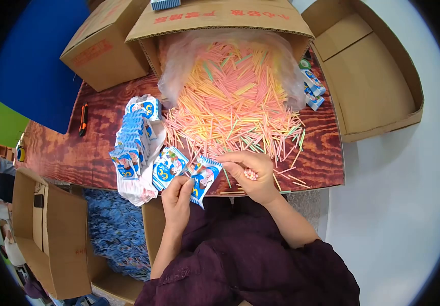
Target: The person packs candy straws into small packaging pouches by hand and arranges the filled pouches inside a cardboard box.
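My left hand point(177, 200) pinches the lower side of a blue-and-white printed packet point(205, 177), held tilted at the table's front edge. Closed around a small bundle of thin sticks point(250, 174), my right hand point(262, 184) shows only their pale pink ends. Its thumb and forefinger meet at the packet's upper right corner; whether they grip it I cannot tell. Another packet point(169, 166) lies just left of the held one. Beyond both hands spreads a heap of pink, yellow and green sticks point(240, 109), spilling from a plastic-lined carton point(220, 20).
A row of packets point(134, 133) lies on a white plastic bag point(141, 191) to the left. Farther left is an orange-black box cutter point(83, 120). Small boxes point(313, 89) sit at the right edge. Below left, an open carton point(67, 239) stands beside many blue wrappers point(115, 229).
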`<control>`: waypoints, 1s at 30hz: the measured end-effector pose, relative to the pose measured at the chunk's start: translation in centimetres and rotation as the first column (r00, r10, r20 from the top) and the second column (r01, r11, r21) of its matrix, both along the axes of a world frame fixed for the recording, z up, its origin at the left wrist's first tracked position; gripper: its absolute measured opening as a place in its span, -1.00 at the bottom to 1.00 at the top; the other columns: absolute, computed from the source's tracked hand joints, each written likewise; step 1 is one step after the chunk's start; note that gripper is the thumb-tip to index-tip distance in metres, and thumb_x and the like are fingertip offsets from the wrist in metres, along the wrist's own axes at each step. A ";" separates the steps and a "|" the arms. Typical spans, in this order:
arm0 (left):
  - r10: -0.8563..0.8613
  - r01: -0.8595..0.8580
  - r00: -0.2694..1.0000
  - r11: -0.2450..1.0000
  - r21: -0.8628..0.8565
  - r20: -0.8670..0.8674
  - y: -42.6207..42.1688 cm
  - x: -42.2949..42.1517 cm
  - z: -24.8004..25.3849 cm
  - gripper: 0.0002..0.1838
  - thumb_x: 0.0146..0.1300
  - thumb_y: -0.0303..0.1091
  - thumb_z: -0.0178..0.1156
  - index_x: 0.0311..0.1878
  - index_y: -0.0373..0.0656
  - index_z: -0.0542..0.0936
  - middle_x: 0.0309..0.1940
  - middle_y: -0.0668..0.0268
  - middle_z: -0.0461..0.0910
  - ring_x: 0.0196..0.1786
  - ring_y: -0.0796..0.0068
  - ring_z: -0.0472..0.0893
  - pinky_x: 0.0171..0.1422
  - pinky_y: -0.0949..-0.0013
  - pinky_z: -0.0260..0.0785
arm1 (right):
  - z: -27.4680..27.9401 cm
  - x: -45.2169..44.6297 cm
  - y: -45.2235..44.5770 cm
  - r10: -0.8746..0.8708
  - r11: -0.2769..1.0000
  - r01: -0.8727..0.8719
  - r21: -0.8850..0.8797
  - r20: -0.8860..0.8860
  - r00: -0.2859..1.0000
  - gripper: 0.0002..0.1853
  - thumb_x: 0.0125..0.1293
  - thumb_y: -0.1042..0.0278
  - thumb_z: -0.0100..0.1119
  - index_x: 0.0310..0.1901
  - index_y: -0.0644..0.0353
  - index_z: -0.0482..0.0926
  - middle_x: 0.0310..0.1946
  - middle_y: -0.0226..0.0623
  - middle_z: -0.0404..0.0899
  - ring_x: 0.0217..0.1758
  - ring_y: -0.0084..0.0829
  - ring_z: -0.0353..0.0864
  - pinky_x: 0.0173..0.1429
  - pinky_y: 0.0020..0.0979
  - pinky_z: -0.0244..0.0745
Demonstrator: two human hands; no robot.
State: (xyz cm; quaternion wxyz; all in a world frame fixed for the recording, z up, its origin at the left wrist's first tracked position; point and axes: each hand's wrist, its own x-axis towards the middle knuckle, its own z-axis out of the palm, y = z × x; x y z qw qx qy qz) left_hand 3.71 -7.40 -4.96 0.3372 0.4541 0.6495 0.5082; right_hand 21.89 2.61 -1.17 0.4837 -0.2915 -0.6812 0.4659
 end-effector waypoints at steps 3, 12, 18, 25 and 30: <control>-0.077 0.113 0.844 0.993 -0.036 0.531 0.0 -0.6 -0.9 -0.94 0.27 -0.60 0.13 -0.25 -0.23 0.55 -0.29 0.35 0.65 -0.25 0.65 0.59 -0.13 0.57 0.39 | -0.1 -0.3 0.0 0.036 0.998 -0.034 -0.047 0.034 0.999 -0.88 0.29 0.50 0.23 -0.18 0.30 0.68 -0.29 -0.28 0.71 -0.35 -0.58 0.64 -0.27 -0.58 0.48; -0.065 0.062 0.998 0.992 0.109 0.024 0.2 -1.0 -0.7 -0.94 0.18 -0.65 0.22 -0.27 -0.36 0.57 -0.37 0.28 0.63 -0.36 0.53 0.57 -0.22 0.52 0.38 | 0.3 -1.1 0.5 0.073 0.986 -0.075 -0.147 -0.016 0.997 -0.86 0.29 0.52 0.22 -0.14 0.30 0.66 -0.32 -0.34 0.68 -0.37 -0.66 0.58 -0.27 -0.61 0.45; 0.028 0.092 0.948 0.931 0.354 -0.318 1.0 -0.2 -1.0 -0.79 0.10 -0.73 0.20 -0.19 -0.30 0.57 -0.32 0.21 0.54 -0.31 0.37 0.52 -0.23 0.42 0.35 | 1.0 -1.1 1.9 0.066 0.944 -0.115 -0.308 -0.165 0.984 -0.69 0.47 0.27 0.02 -0.13 0.39 0.63 -0.65 -0.51 0.43 -0.60 -0.73 0.31 -0.47 -0.61 0.20; -0.037 0.092 0.983 0.945 0.313 -0.177 1.1 0.4 -1.0 -0.81 0.14 -0.71 0.19 -0.18 -0.30 0.57 -0.31 0.24 0.54 -0.32 0.48 0.50 -0.25 0.47 0.33 | 1.9 -2.5 3.1 0.124 0.812 -0.397 -0.428 -0.538 0.834 -0.44 0.55 -0.01 -0.24 -0.13 0.40 0.59 -0.77 -0.51 0.24 -0.62 -0.58 0.33 -0.40 -0.52 0.31; -0.010 0.035 0.993 0.977 0.211 -0.119 0.8 0.8 0.1 -0.90 0.16 -0.67 0.18 -0.24 -0.35 0.58 -0.35 0.26 0.54 -0.31 0.49 0.50 -0.21 0.49 0.32 | 2.8 -1.8 2.9 0.244 0.845 -0.342 -0.411 -0.272 0.931 -0.39 0.53 -0.07 -0.22 -0.13 0.43 0.59 -0.78 -0.43 0.33 -0.53 -0.49 0.46 -0.28 -0.42 0.40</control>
